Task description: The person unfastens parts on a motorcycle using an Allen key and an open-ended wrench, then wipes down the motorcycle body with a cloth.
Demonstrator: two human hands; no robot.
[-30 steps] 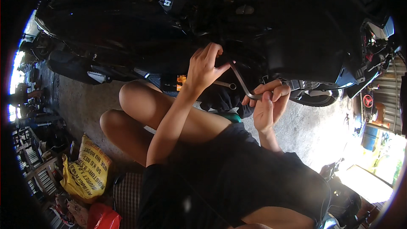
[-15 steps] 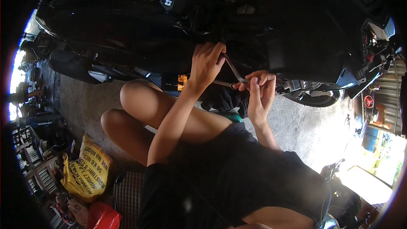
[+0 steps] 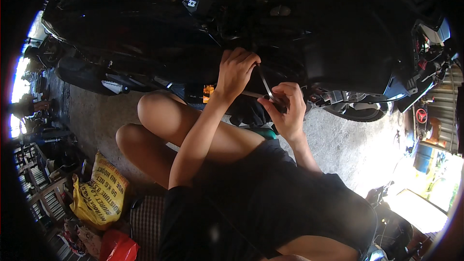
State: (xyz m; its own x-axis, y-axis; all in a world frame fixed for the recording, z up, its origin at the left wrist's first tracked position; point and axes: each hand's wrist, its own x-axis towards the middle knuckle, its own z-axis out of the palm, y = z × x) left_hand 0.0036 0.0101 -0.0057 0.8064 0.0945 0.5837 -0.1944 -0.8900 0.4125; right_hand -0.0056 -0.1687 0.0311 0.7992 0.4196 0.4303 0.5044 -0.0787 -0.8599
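My left hand [image 3: 236,72] is closed on the upper end of an L-shaped metal tool [image 3: 265,81] at the black body panels [image 3: 338,43] of a motorbike. My right hand [image 3: 290,108] is curled round the tool's lower bend, just below and right of the left. A second tool, apparently a spanner [image 3: 252,94], lies behind them, partly hidden by my fingers. Dark cloth [image 3: 246,113] sits beneath it, and a small orange item [image 3: 208,94] is beside my left wrist. Where the tool's upper end meets the bike is hidden.
My bare knees are bent on the concrete floor [image 3: 348,145] below the bike. A yellow sack [image 3: 96,198], a red plastic bag [image 3: 116,246] and a checked pad [image 3: 145,220] are at lower left. A wheel [image 3: 357,112] shows at right, cluttered shelving [image 3: 43,183] at left.
My right hand has moved up and left along with the tool's lower end, its fingers shifting their grip. My left thumb has drawn in from outstretched to closed on the tool.
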